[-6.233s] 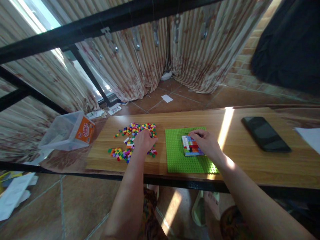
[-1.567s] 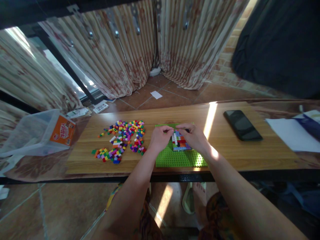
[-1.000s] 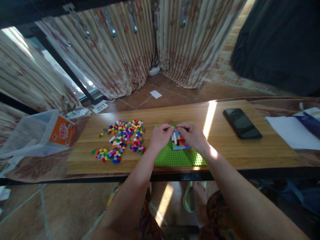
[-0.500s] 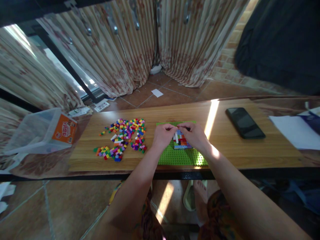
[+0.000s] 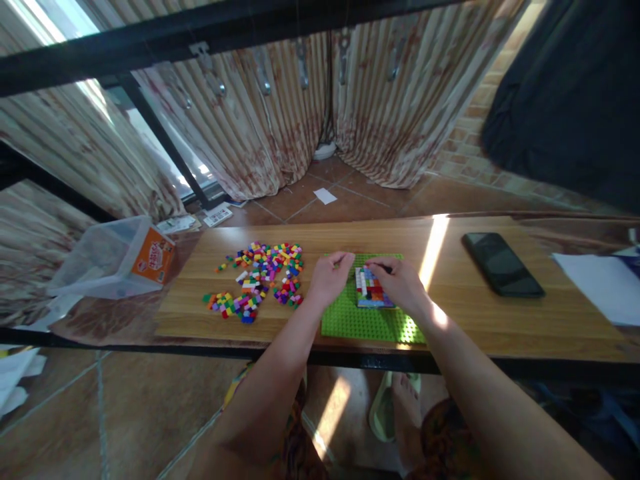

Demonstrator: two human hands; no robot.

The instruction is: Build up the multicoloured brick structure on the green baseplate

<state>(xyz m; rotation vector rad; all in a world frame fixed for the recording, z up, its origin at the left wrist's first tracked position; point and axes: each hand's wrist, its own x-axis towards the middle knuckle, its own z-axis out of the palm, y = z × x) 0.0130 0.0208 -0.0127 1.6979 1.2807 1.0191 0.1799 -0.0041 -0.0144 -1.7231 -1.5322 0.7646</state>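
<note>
While both hands sit over green baseplate (image 5: 367, 323) near front edge of worktop (image 5: 480, 313): right hand (image 5: 400, 288) on multicoloured brick panel (image 5: 371, 293), fingers curled down onto its far edge, looks like pressing or pinching a small dark piece there, exact grip too small to tell. Left hand (image 5: 329, 277) just left of panel, resting on baseplate's left part, fingers loosely bent, apparently empty, cannot tell for sure. Panel seated on baseplate, roughly mid-plate, flat. Loose brick pile (image 5: 260, 280) to left on worktop, well apart from plate. Clear plastic tub (image 5: 113, 257) with orange label tipped at far left. Black phone (image 5: 501, 263) right, white paper (image 5: 597, 283) further right.

Handling, as judgement: bricks tiny, light, hard, smooth plastic, so easy to fumble; best pinched by side walls with fingertips, pushed straight down on studs. Panel stiff but likely to split along seams if levered at one corner; better held at opposite edges. Baseplate thin, light, may slide on wood unless steadied.
</note>
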